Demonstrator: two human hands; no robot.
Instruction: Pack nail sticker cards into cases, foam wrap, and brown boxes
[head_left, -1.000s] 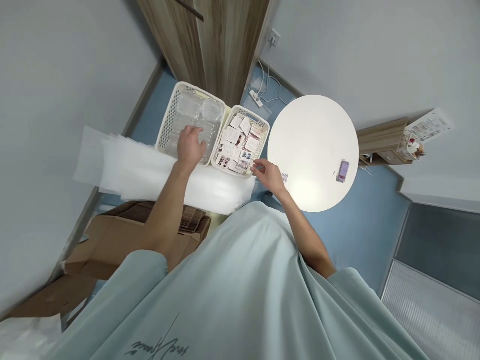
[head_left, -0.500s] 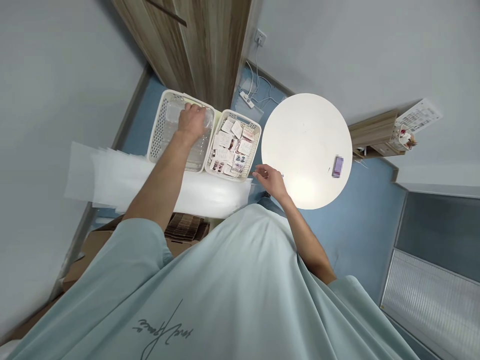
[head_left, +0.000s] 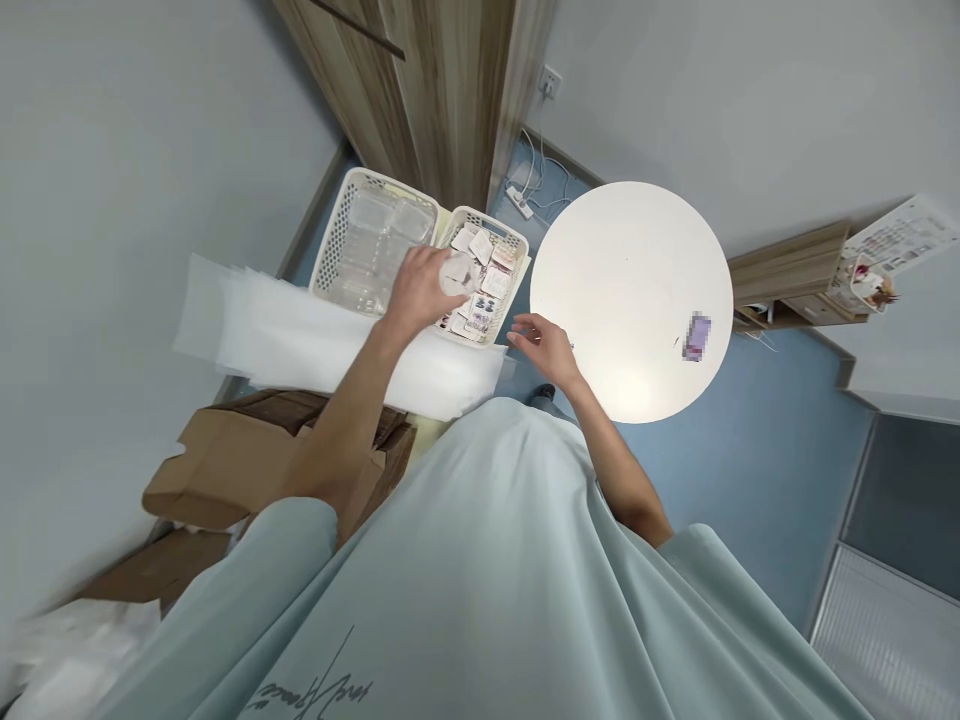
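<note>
My left hand (head_left: pixel 418 285) is closed around a small transparent plastic container (head_left: pixel 459 272), held above the right-hand basket. That white basket (head_left: pixel 523 262) contains several small printed cards (head_left: pixel 493 283), partly hidden by the hand and container. Beside it, a larger white basket (head_left: pixel 324 262) holds several transparent plastic containers (head_left: pixel 369 240). My right hand (head_left: pixel 547 350) hovers by the near left edge of the round table, its fingers loosely bent with a gap to the thumb and nothing visible between them.
A round white table (head_left: pixel 622 270) stands on the right, with a pixelated purple item (head_left: pixel 697 337) on it. White packing sheets (head_left: pixel 300 335) lie in front of the baskets. Cardboard boxes (head_left: pixel 225 465) are at lower left. A power strip (head_left: pixel 519 202) with cables lies on the floor.
My left hand has come out of the larger basket with a transparent container and moved right, over the cards. The right hand has barely moved. The view has shifted slightly.
</note>
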